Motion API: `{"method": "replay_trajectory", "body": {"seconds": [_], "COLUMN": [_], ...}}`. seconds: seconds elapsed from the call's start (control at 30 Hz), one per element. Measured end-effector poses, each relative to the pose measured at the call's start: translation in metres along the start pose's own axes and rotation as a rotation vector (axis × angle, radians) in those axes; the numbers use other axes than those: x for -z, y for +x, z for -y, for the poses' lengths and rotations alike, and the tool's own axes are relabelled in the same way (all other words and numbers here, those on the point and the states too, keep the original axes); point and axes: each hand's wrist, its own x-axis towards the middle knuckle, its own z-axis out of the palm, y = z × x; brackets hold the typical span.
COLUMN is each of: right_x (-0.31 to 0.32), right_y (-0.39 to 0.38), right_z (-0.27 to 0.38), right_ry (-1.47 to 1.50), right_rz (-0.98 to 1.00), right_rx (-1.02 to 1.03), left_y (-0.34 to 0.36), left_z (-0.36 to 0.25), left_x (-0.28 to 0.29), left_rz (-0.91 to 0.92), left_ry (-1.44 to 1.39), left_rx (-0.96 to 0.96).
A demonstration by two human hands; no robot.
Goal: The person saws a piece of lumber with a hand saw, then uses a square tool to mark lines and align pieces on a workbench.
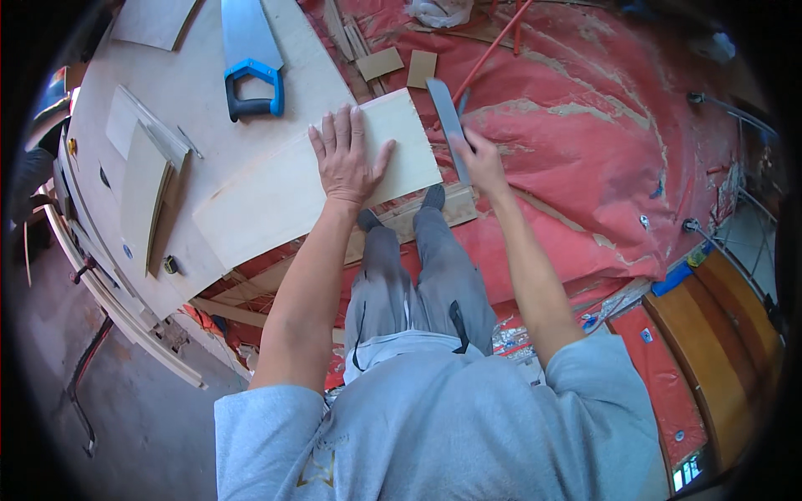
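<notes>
My left hand (344, 163) lies flat with fingers spread on a long pale wooden board (267, 200), pressing near its right part. The board rests on a large light plywood sheet (217, 154), and its right end reaches past the sheet's edge. In my right hand (483, 165) is a long, flat grey bar (445, 113), gripped near its lower end and held beside the board's right end. Motion blurs the bar slightly, and I cannot make out its exact kind or whether it touches the wood.
A handsaw (255, 79) with a blue and black handle lies ahead on the plywood. Thin wood panels (144, 196) and a small tape measure (171, 265) lie to the left. Two small wood offcuts (380, 64) and a red hose (493, 46) are on the red floor sheet (576, 184).
</notes>
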Motion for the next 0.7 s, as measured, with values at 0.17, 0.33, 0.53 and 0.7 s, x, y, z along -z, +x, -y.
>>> {"method": "replay_trajectory", "body": {"seconds": [0.17, 0.33, 0.53, 0.7], "right_x": [-0.045, -0.053, -0.032, -0.045], "right_y": [0.093, 0.08, -0.04, 0.067], "right_z": [0.043, 0.041, -0.001, 0.032], "right_ry": [-0.068, -0.234, -0.097, -0.332], "right_rz": [0.019, -0.048, -0.088, -0.089], "right_rx": [-0.053, 0.078, 0.209, 0.209], "left_y": [-0.001, 0.0, 0.002, 0.002], "left_z": [-0.001, -0.003, 0.001, -0.002], "left_x": [-0.003, -0.004, 0.004, -0.001], "left_rz": [-0.024, -0.026, -0.025, -0.02], "left_ry": [-0.017, -0.017, -0.019, -0.052], "left_rx": [-0.017, -0.014, 0.013, -0.009]}}
